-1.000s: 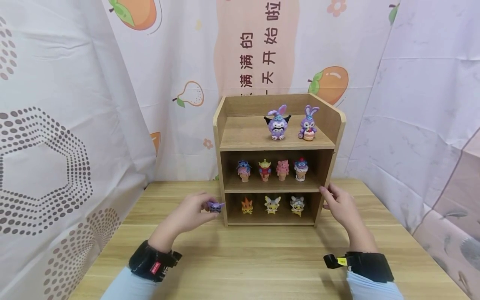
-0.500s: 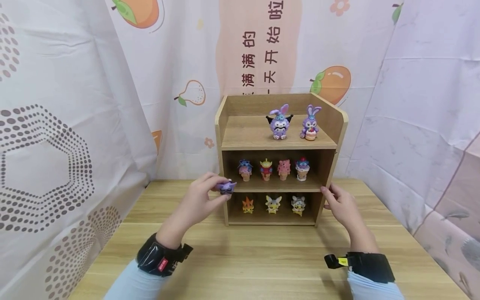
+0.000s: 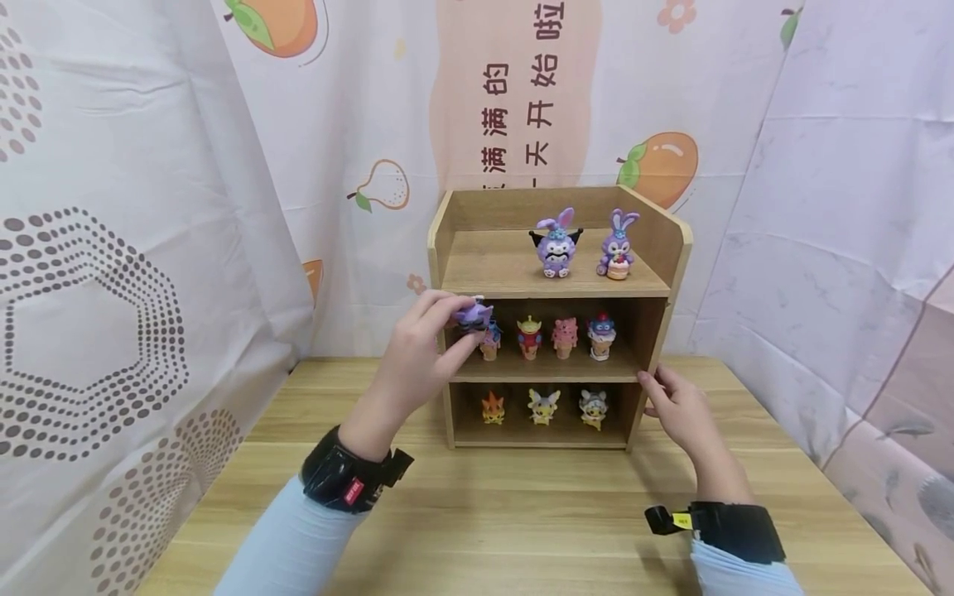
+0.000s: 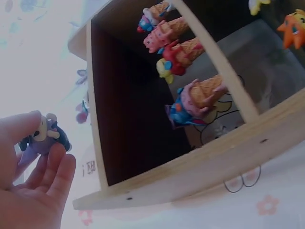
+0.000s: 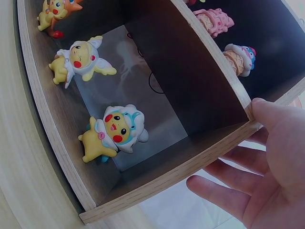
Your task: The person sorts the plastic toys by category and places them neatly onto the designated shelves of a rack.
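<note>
Makeshift recording booth; printed sheets [image 3: 149,207] curtain a wooden table [image 3: 522,521].

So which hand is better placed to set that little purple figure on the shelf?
Left, probably. The left hand already pinches the purple figure at the shelf unit's left front edge. The right hand rests on its right side wall.

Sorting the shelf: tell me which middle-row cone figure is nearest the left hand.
The leftmost cone figure, blue-topped, sits just beside the left hand; the other three stand farther right.
</note>
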Available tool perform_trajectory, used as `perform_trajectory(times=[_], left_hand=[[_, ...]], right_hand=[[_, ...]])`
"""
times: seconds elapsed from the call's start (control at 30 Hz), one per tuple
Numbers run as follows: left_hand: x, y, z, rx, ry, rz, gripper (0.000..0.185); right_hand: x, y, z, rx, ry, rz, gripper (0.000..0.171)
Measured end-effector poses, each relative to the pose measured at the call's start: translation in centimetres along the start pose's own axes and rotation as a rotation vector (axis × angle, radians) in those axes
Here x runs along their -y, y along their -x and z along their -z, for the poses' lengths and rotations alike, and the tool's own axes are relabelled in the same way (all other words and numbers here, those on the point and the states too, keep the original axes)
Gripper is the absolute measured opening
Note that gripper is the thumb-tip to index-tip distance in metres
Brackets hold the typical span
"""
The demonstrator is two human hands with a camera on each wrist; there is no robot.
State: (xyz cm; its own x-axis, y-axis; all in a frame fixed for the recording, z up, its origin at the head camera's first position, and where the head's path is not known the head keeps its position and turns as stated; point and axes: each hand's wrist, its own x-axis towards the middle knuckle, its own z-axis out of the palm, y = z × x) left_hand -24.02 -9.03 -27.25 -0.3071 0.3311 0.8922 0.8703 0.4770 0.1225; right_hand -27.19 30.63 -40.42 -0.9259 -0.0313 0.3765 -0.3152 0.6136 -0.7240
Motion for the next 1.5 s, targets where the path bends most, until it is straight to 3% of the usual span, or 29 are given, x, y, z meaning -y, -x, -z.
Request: perform_trajectory(times=[0.27,0.77,1.0,1.5], left_hand=[[-0.5,-2.4,-0.4,0.021,-0.075,0.031,0.037],[-0.6,-7.1,-1.5,0.181,-0.293,0.156,0.03],[-0.3,-8.2,-1.6,0.287,-0.389,0.228,0.028],[0.8,-9.8,-2.4,0.434,-0.426,0.364,0.03]], right_hand=[[0.2,0.0,0.0,0.002,-0.011,0.006,0.055],[0.1,0.0,-0.1,0.002,-0.005,-0.001,0.06],[0.1,0.0,0.1,0.009,-0.012,-0.003,0.063],[0.3,0.1,0.1,0.008,-0.008,0.003,0.06]])
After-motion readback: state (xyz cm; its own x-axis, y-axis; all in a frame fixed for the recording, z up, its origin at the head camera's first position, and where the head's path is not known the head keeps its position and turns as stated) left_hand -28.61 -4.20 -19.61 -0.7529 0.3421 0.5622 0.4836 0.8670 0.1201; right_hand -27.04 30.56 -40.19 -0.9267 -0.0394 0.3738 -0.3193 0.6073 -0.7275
